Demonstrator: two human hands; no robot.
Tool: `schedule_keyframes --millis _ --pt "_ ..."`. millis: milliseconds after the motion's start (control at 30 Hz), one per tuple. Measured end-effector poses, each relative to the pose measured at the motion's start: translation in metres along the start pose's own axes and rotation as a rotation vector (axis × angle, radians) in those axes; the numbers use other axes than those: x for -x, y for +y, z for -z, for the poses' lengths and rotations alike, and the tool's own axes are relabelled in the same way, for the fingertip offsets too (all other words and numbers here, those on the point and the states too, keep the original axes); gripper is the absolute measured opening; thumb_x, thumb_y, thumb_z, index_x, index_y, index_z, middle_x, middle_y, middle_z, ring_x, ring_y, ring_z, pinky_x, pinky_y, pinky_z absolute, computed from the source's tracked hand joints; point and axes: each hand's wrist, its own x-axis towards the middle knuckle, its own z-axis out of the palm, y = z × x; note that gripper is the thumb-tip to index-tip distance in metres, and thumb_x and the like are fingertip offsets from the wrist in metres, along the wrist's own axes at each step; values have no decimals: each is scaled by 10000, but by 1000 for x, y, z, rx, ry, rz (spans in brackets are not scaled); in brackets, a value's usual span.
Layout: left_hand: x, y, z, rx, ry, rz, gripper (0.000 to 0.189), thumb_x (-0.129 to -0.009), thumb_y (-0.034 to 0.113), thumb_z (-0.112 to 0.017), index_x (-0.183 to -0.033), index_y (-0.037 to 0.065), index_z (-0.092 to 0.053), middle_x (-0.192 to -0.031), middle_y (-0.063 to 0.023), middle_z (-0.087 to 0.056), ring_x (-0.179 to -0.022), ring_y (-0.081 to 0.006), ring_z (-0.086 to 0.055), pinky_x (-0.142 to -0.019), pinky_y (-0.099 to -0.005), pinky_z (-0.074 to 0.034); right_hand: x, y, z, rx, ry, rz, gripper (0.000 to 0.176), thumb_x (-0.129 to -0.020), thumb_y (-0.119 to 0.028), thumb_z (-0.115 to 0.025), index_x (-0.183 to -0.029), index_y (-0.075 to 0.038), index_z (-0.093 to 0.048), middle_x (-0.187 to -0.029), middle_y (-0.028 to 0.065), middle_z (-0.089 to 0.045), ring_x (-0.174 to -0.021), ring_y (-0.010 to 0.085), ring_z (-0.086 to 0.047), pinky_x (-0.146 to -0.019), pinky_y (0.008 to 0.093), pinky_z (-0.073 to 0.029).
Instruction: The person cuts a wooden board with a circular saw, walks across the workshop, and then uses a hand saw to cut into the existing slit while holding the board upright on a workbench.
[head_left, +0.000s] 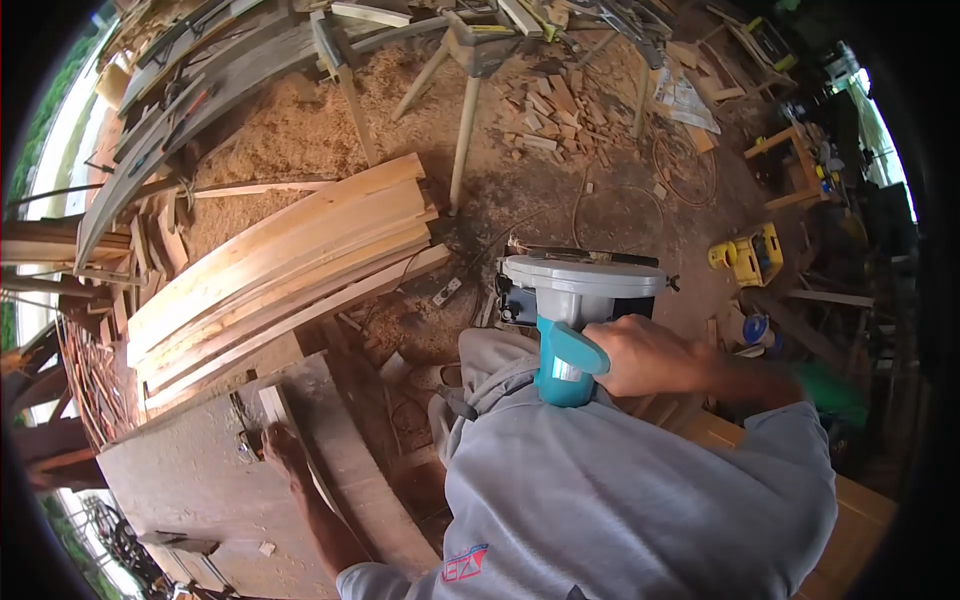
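Observation:
A teal and grey circular saw [570, 345] is held in front of my body, its round blade guard turned toward the floor ahead. My right hand [645, 355] is wrapped round its teal handle. At the lower left, my left hand [284, 450] is over a worn wooden bench [180, 470], at the edge of a narrow pale strip of wood [275, 405]. Its fingers are bent beside a small dark metal tool [246, 445]; whether they grip the strip or the tool is hard to make out.
Long planks [300, 255] are stacked beyond the bench. Sawhorse legs [465, 140] stand ahead on sawdust, near a pile of offcuts [560, 110]. Cords [578, 205] cross the floor. A yellow case [758, 255] stands at the right.

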Motion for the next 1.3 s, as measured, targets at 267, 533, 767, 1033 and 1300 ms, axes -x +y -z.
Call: schedule_keyframes --millis 267,533,767,1033,1300 --pt "-9 2 -9 -113 -35 161 301 -955 227 -548 -1013 -55 -634 -1030 -261 -638 -975 -445 -637 -851 -533 -488 44 88 3 -208 3 -179 119 -768 -52 -661 -813 20 -578 -724 248 -649 -731 463 -668 -643 491 -544" --pt "57 101 -55 -216 207 205 499 -1047 431 -458 -1289 11 -573 -1180 -159 -603 -1121 -369 -546 -965 -510 -436 46 108 26 -74 -90 -306 191 -790 -107 -698 -893 39 -630 -779 243 -676 -771 430 -685 -710 457 -548" --pt "66 112 -64 -313 326 164 302 -1018 221 -493 -1213 26 -617 -1140 -173 -623 -1106 -357 -559 -945 -471 -457 -21 142 35 -119 -143 -298 218 -730 -143 -704 -900 -7 -693 -792 245 -678 -760 430 -672 -704 460 -533" --pt "68 127 -49 -183 342 263 315 -1029 215 -470 -1192 2 -635 -1129 -200 -627 -1079 -393 -578 -961 -485 -448 -240 285 -91 205 -331 -282 244 -720 -138 -618 -903 -8 -716 -823 280 -683 -808 435 -692 -729 497 -531" --pt "86 115 -44 -222 366 301 443 -1059 287 -382 -1173 -47 -649 -1137 -224 -660 -1090 -414 -597 -949 -497 -468 -427 408 -255 625 -548 -192 256 -781 -126 -641 -959 31 -738 -940 318 -703 -918 453 -711 -814 508 -580"
